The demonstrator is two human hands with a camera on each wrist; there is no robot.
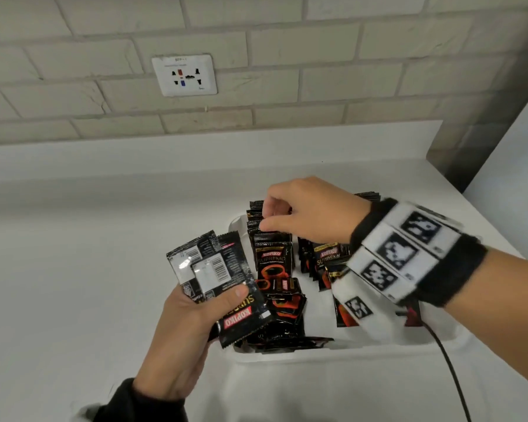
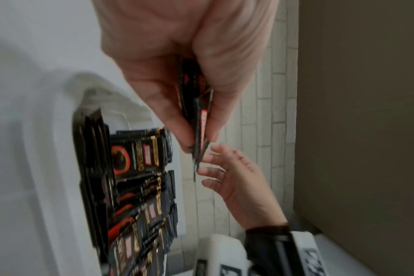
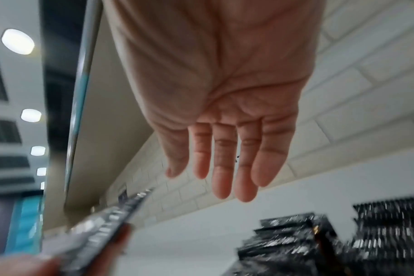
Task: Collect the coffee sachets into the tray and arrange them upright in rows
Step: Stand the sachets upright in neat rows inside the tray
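Note:
Black Kopiko coffee sachets stand upright in rows (image 1: 274, 257) inside a white tray (image 1: 287, 356); a few loose sachets (image 1: 285, 306) lie flat at its near left. My left hand (image 1: 217, 303) grips a fanned bunch of sachets (image 1: 214, 266) over the tray's left edge; the left wrist view shows them pinched between thumb and fingers (image 2: 197, 121). My right hand (image 1: 270, 216) hovers just above the tops of the left row. The right wrist view shows its fingers (image 3: 222, 173) nearly straight and holding nothing, with the rows (image 3: 324, 240) below.
The tray sits on a white counter (image 1: 89, 269) against a pale brick wall with a socket plate (image 1: 184, 75). A black cable (image 1: 448, 370) runs from my right wrist band down past the tray's near right corner. A grey panel (image 1: 485, 117) stands at right.

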